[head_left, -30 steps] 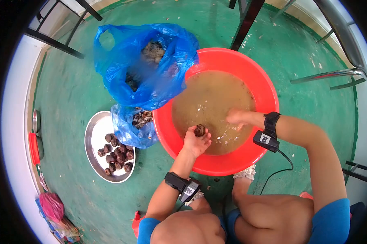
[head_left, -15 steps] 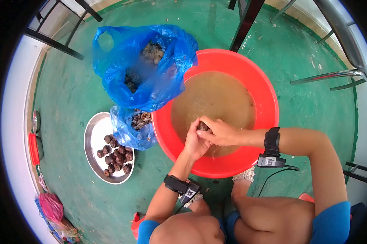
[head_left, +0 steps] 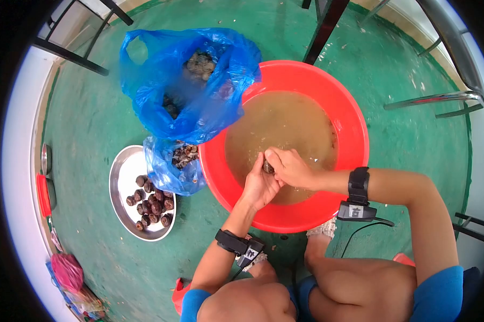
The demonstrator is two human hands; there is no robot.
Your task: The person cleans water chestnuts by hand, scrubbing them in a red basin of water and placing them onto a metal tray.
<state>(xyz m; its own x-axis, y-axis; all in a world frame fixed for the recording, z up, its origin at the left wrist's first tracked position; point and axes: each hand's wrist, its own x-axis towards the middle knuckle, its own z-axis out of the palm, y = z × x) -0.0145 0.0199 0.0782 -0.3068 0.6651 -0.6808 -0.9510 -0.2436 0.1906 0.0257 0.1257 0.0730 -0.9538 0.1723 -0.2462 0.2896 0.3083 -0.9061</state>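
Both hands meet over the brown, cloudy water [head_left: 279, 123] in a red tub [head_left: 352, 139]. My left hand [head_left: 260, 190] is cupped from below around a small dark round thing that looks like a water chestnut [head_left: 267, 167]. From the right, my right hand [head_left: 291, 169] presses its fingers and thumb onto the same piece. The fingers cover most of it, and I cannot see whether a tool is in the right hand. Small bits float around the hands.
Left of the tub, a round steel dish [head_left: 125, 180] holds several water chestnuts [head_left: 155, 205]. A small blue bag [head_left: 185, 185] with brown and pale scraps overlaps its edge. A larger blue bag [head_left: 150, 102] leans against the tub. Chair legs [head_left: 328, 32] stand behind.
The right hand's fingers have shifted on the piece, with the thumb now nearer its top. The piece looks turned and shows a paler side. Both hands stay over the water.
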